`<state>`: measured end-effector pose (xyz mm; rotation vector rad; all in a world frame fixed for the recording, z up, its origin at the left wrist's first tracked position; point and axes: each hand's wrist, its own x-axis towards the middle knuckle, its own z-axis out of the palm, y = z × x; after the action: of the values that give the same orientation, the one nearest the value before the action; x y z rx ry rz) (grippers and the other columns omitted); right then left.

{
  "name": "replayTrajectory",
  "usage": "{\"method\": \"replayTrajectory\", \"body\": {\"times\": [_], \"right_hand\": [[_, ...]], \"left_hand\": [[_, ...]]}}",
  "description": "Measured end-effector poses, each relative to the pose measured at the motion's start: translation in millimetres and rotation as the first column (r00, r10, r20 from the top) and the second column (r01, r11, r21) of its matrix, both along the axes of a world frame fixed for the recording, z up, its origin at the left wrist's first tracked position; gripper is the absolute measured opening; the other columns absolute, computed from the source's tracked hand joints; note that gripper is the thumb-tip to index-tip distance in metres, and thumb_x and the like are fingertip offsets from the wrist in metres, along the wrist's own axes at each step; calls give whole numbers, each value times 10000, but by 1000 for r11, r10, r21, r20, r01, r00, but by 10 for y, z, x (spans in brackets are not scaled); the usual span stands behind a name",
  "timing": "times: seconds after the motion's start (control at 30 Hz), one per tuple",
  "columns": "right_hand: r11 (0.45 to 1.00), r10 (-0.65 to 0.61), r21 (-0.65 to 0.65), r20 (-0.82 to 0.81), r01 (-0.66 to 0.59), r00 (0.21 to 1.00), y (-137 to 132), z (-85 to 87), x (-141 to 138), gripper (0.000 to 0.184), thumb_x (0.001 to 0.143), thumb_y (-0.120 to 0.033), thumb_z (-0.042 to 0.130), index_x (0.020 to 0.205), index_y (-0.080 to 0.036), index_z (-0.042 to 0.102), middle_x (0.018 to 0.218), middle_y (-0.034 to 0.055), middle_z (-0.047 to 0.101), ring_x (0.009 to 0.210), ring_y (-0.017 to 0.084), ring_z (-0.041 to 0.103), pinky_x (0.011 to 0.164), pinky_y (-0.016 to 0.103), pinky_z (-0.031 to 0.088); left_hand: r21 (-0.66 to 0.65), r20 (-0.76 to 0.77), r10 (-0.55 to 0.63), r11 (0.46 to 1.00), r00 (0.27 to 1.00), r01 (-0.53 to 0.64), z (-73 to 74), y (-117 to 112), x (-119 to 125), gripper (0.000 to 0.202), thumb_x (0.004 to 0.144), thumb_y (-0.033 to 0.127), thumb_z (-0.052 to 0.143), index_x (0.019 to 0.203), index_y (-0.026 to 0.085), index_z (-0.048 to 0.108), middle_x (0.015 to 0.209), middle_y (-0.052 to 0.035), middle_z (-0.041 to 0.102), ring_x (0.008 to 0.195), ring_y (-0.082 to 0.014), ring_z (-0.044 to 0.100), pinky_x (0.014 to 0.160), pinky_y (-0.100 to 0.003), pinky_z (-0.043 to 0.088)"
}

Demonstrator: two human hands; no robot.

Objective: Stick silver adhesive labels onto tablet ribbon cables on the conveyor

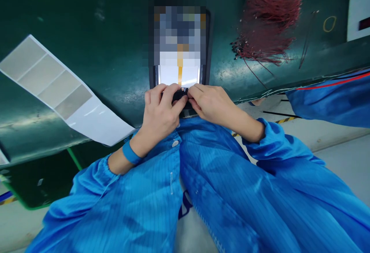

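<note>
We have a small black part [179,96] between our two hands, at the near end of a dark-framed panel [190,74] that lies on the green table [121,22] right in front of us. Our left hand [162,108] comes in from the left, grasping the part between thumb and bent fingers. Our right hand [209,101] has its thumb and fingertips bunched at the part's right end; we cannot tell whether they pinch it or only touch it. The panel's near area is bright white, with an orange strip [180,76] down its middle, and its far area is hidden by coarse blurred squares. To our left, a white sheet with grey rectangles [95,124] lies slantwise, reaching the table's near edge. To our right, well apart from the panel, we see a bundle of thin red wires [274,12] with dark ends, then a yellow loop [324,24]. A blue band [130,153] circles our left wrist, and our blue coat [138,195] fills the space below. Farther right, beyond the table edge, another person's blue clothing [332,101] shows
</note>
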<state>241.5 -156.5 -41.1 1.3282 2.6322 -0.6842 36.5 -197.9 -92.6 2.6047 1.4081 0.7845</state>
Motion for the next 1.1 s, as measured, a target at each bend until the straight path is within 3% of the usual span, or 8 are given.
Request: {"method": "replayTrajectory", "body": {"times": [0.27,0.47,0.63,0.7,0.77,0.87,0.97,1.1], "right_hand": [[998,-8,68,12,7,1000,-43,-28,-3,258,1068,-136,420,1181,-122,651,1088,132,720,915,240,632,670,352,272],[990,-30,143,64,21,997,-38,-10,-11,270,1101,-167,391,1182,-139,647,1096,141,709,970,255,603,637,356,235],[975,-25,221,9,22,1000,7,-73,96,232,1098,-227,443,1125,-169,666,1075,132,702,1006,273,584,672,356,324],[957,-62,279,-63,77,996,32,-67,202,239,1095,-273,450,1085,-185,672,1073,135,692,1038,297,581,742,375,393],[924,-113,346,-165,165,980,45,-35,305,236,1085,-308,466,1065,-204,676,1089,142,682,1061,323,577,837,434,439],[899,-125,358,-345,253,930,20,-9,299,185,1056,-292,505,1055,-223,677,1066,133,675,1041,327,584,917,504,451],[950,57,292,-503,108,863,-72,-70,-76,167,1044,-264,526,1068,-215,683,1038,115,686,993,296,591,922,486,470],[914,401,264,-460,-309,792,-243,-236,-960,377,1034,-261,591,1401,-186,635,1418,181,646,1243,342,559,1001,498,468]], "left_hand": [[-60,184,71,996,980,-61,-79,-10,-191,388,998,158,537,1310,279,734,1452,-123,581,1312,-349,508,1109,-578,399],[-45,50,3,999,999,-1,-115,-89,-47,400,1051,132,487,1350,268,716,1470,-114,618,1355,-325,507,1103,-528,406],[-129,5,1,992,1000,0,-21,-145,-1,421,1057,146,477,1415,241,677,1519,-134,581,1430,-348,472,1139,-542,388],[-130,48,58,990,997,-51,67,-221,-197,453,1034,152,500,1447,257,653,1553,-131,536,1449,-356,460,1172,-563,389],[-101,99,227,971,969,-218,158,-384,-545,467,1017,212,557,1476,262,630,1560,-141,504,1442,-373,467,1188,-585,395],[-105,46,465,883,884,-458,239,-776,-1160,564,983,401,679,1512,229,590,1555,-187,485,1445,-423,464,1193,-624,392],[-223,-142,470,842,871,-491,184,-1176,-1542,777,932,578,737,1557,174,513,1565,-237,491,1468,-462,458,1203,-640,378],[-252,-175,470,828,865,-501,11,-1436,-1513,554,1000,477,678,1462,185,587,1539,-218,557,1445,-417,516,1189,-590,396]]}}
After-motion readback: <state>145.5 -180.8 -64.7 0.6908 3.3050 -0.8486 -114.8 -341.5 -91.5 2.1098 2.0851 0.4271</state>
